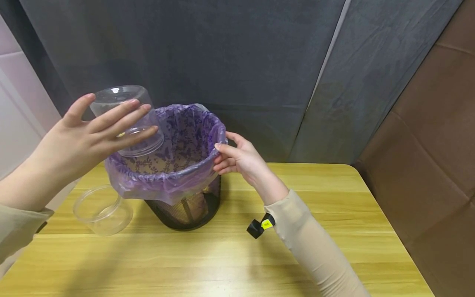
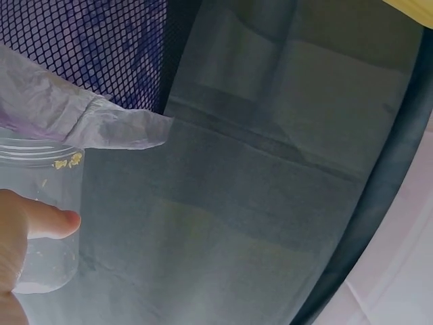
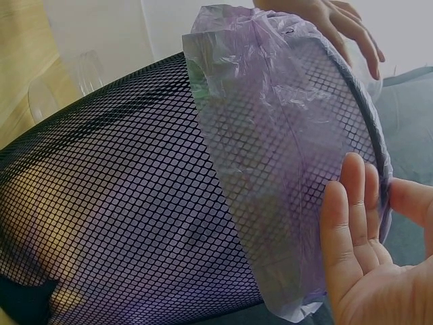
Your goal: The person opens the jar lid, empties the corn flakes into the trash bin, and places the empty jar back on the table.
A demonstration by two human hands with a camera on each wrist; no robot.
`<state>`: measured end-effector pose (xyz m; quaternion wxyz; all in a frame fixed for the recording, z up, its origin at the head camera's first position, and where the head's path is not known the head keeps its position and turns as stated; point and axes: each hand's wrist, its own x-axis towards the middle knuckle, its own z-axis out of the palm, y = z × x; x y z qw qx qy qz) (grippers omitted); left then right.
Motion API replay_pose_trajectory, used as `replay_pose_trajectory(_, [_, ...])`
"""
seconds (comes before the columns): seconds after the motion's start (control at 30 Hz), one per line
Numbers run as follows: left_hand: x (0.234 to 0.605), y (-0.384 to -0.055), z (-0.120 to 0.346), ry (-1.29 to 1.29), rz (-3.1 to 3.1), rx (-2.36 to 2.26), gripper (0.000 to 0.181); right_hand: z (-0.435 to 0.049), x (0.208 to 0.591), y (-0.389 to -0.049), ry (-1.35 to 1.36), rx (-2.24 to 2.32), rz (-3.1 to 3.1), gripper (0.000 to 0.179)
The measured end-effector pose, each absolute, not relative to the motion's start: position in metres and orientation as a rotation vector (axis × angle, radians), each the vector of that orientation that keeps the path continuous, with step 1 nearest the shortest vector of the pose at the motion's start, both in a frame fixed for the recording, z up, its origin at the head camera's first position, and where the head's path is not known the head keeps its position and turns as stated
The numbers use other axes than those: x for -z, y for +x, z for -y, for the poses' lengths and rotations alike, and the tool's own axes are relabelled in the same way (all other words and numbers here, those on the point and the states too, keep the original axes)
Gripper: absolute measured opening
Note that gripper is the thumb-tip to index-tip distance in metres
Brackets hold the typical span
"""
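Observation:
A black mesh wastebasket [image 1: 185, 212] lined with a purple translucent bag [image 1: 168, 187] appears to lean left on the table. My left hand [image 1: 100, 130] grips a clear plastic jar [image 1: 124, 93], turned mouth down over the basket's left side. Yellow crumbs [image 2: 67, 161] cling near the jar's threaded rim in the left wrist view. At the right side of the basket, my right hand [image 1: 241, 159] pinches the bag-covered rim [image 3: 372, 128] between thumb and fingers. The remaining fingers lie along the outside of the bag in the right wrist view.
A second clear plastic container [image 1: 104, 212] stands on the wooden table [image 1: 222, 264], left of the basket. Grey fabric [image 1: 222, 53] hangs behind the table, and a brown padded panel [image 1: 438, 144] rises on the right.

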<state>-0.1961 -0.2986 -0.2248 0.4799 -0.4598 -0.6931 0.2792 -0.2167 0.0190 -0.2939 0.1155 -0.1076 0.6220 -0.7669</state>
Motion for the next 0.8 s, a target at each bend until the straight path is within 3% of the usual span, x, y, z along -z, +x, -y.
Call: replay_pose_trajectory(0.8, [0.2295,-0.1979,0.3039,-1.125,1.639,-0.751,0.116,-0.0182,0.2931,-0.2161,-0.314,2.250,-1.829,0.054])
